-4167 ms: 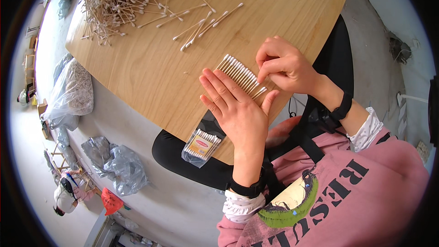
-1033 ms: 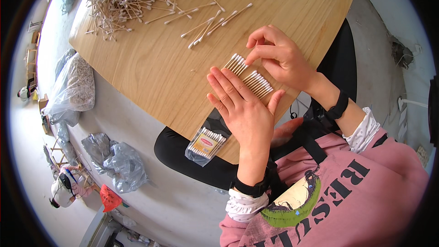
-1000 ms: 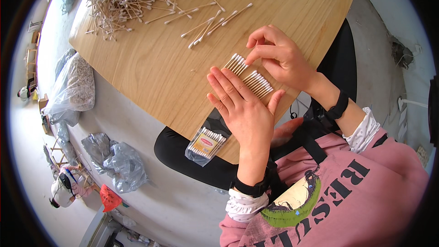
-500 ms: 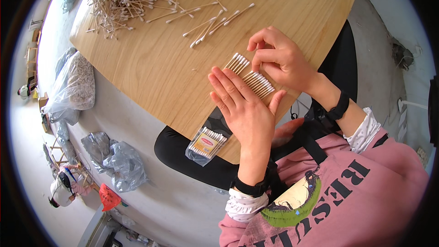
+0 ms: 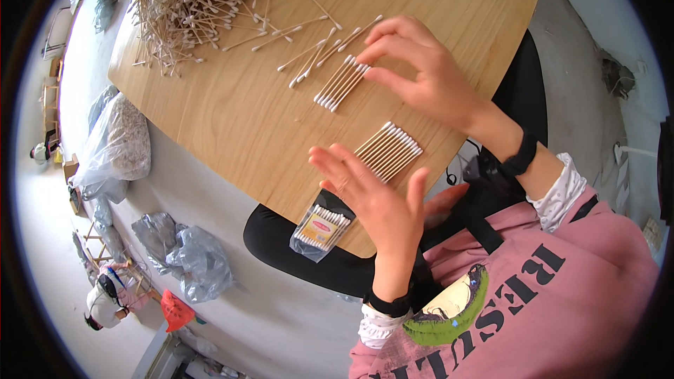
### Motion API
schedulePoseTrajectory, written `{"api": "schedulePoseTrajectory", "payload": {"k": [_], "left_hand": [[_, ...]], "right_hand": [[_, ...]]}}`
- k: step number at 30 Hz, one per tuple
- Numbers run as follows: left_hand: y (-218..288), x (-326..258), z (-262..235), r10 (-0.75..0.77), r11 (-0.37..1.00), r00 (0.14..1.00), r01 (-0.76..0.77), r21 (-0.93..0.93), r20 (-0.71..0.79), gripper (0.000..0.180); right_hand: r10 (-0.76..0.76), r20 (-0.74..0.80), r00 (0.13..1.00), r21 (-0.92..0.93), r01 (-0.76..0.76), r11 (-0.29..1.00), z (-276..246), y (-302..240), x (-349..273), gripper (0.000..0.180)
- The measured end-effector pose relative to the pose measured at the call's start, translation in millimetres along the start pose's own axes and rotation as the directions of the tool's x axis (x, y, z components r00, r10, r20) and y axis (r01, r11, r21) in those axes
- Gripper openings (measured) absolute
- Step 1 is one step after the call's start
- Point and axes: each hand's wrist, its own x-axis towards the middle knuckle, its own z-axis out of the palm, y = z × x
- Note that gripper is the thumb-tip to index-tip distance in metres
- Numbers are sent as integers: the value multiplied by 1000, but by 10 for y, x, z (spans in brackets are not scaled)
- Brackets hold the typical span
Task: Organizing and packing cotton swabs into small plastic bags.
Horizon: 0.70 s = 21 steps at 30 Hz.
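Note:
My right hand pinches loosely, thumb and forefinger at the upper end of the last swab in a small row of cotton swabs lying side by side on the table. A larger neat row of cotton swabs lies nearer me, between my two hands. My left hand hovers beside that larger row, palm down, fingers and thumb spread, holding nothing. Left of it, at the table's near edge, lies a clear packet of cotton swabs with a yellow and pink label.
A big heap of loose cotton swabs covers the table's far left, with several stray swabs before it. Clear bags and a filled sack stand on the floor at left. Another person works at lower left.
The small row has shifted up and left, apart from the larger row, with my right hand moving along. My left hand has lifted off the swabs and drawn slightly nearer.

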Motion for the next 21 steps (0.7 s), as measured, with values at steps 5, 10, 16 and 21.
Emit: {"api": "schedulePoseTrajectory", "payload": {"k": [5, 10, 16, 21], "left_hand": [[-112, 64, 82, -226, 607, 939, -73, -791, -260, 82], [4, 53, 171, -252, 488, 942, -73, -870, -221, 82], [29, -56, 122, -338, 374, 917, -75, -925, -211, 79], [63, -105, 81, -424, 368, 875, -70, -927, -235, 86]], "right_hand": [[435, 33, 900, 709, -328, 624, -15, -240, -542, 47], [434, 131, 891, 724, -385, 573, 193, -579, -754, 56], [337, 175, 925, 580, -373, 724, 141, -535, -656, 55], [22, 207, 978, -258, 33, 966, 345, -495, -476, 51]]}}
